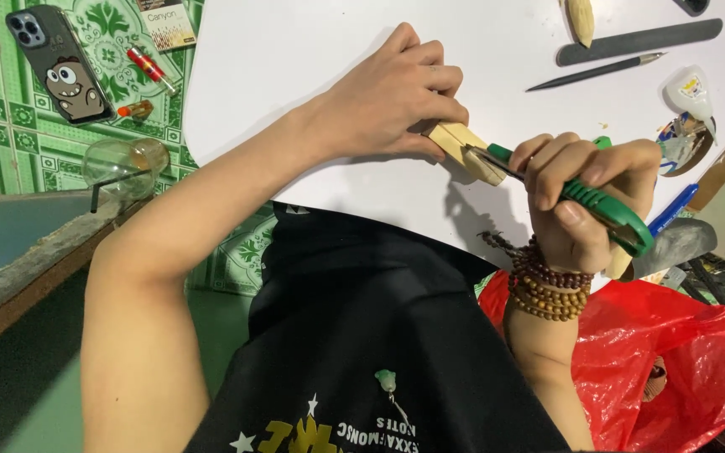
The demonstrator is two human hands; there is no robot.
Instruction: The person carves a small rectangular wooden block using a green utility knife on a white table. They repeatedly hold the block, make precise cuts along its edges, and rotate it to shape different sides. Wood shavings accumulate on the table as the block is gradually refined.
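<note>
Over a white board (295, 67) laid on green patterned tiles, a person's left hand (396, 96) clamps a pale wooden block (461, 147) against the surface, fingers curled tight around it. Their right hand (585, 197), wrist ringed with bead bracelets (547, 285), is closed on a green-handled knife (602, 205) whose blade touches the block's end. A phone (59, 63) lies well apart on the tiles; a red plastic bag (673, 361) sits below the board.

Green-handled knife (581, 197) against wood block (463, 147)
</note>
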